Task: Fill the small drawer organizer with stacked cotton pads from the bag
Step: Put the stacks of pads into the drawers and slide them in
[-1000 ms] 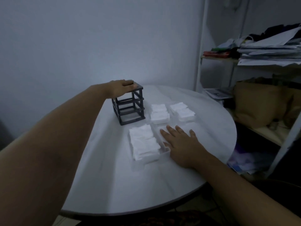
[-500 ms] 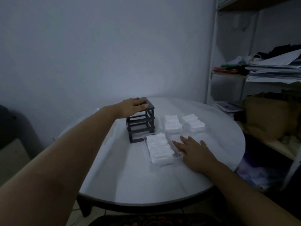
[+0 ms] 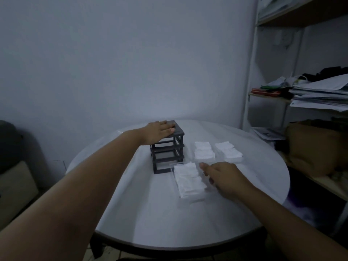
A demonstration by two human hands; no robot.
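A dark, empty organizer frame [image 3: 167, 153] stands at the middle back of the round white table [image 3: 150, 213]. My left hand [image 3: 160, 131] lies flat on its top, fingers spread. Just in front of the frame sits a clear drawer [image 3: 188, 180] packed with white cotton pads. My right hand [image 3: 224, 178] is at that drawer's right side, fingers curled around its wall. Two more pad-filled clear drawers [image 3: 204, 152] [image 3: 228, 151] rest side by side behind my right hand. No bag is in view.
A shelf unit [image 3: 320, 95] piled with papers and clothes stands to the right of the table, with a brown bag [image 3: 316, 147] on a lower shelf. A cushioned seat [image 3: 15, 185] is at the left. A plain wall is behind.
My right hand, flat on the table before, has curled its fingers onto the near drawer's right side. The view has tilted up. My left hand stays on the frame.
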